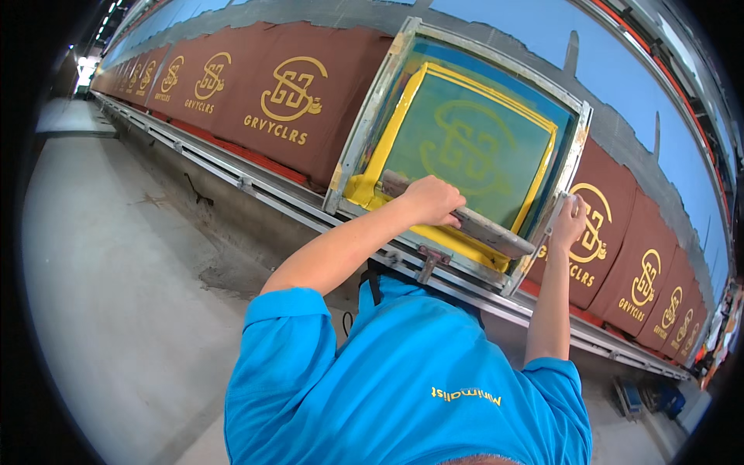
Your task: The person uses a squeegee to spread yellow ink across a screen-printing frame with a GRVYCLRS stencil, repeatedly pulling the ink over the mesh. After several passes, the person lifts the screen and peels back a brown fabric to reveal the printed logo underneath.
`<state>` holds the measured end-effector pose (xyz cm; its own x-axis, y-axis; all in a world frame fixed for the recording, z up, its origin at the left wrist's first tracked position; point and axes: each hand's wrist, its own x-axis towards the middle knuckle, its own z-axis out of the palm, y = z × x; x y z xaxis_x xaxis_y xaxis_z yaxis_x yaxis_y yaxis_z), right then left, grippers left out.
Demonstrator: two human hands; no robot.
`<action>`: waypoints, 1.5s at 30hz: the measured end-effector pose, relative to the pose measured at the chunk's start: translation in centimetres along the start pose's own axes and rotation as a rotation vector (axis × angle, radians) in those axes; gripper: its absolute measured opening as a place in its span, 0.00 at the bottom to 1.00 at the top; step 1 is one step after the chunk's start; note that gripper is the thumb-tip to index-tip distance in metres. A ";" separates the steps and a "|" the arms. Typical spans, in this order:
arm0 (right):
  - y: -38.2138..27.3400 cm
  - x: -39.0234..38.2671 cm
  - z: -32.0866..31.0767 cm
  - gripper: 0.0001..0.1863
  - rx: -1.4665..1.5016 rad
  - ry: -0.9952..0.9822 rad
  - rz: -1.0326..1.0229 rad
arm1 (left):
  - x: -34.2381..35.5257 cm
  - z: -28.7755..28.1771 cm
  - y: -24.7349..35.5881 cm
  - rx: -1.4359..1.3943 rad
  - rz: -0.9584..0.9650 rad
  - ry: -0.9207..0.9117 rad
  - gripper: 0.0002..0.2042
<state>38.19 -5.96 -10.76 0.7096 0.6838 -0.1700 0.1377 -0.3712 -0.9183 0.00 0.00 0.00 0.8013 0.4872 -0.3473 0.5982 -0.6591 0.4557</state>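
My left hand [432,201] is closed on a long flat squeegee [497,234], which lies slantwise across the near part of a printing screen. The screen's green mesh [465,147] bears a pale round emblem, with yellow ink [363,191] banked along its borders and thickest at the near left corner. Around the mesh runs a worn metal frame [361,128]. At its right rail my right hand [570,220] is closed, fingers curled round the edge. Brown fabric panels [341,58] with yellow printed emblems lie flat on both sides of the screen; the fabric beneath it is mostly hidden.
A metal rail [287,211] runs along the table's near edge, with a small clamp or bracket [431,263] below the screen. Light-blue sheeting [511,19] covers the far side. A concrete floor [116,271] stretches left. Blue equipment [663,397] stands low at right.
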 end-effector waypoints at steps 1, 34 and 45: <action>-0.5 -0.3 0.4 0.23 0.038 0.028 -0.026 | 0.6 0.1 -0.4 -0.017 0.007 -0.030 0.26; -4.0 0.9 4.9 0.31 -0.505 0.138 -0.015 | 20.0 -17.3 -19.2 0.246 -0.092 0.065 0.15; -18.8 15.8 17.5 0.26 -1.154 -0.572 -0.582 | 21.2 -19.3 -23.5 0.235 -0.157 0.089 0.18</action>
<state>34.69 22.86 -2.42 0.0205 0.9683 -0.2491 0.9870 -0.0593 -0.1492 3.09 36.92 -2.24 0.7025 0.6355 -0.3203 0.7055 -0.6812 0.1957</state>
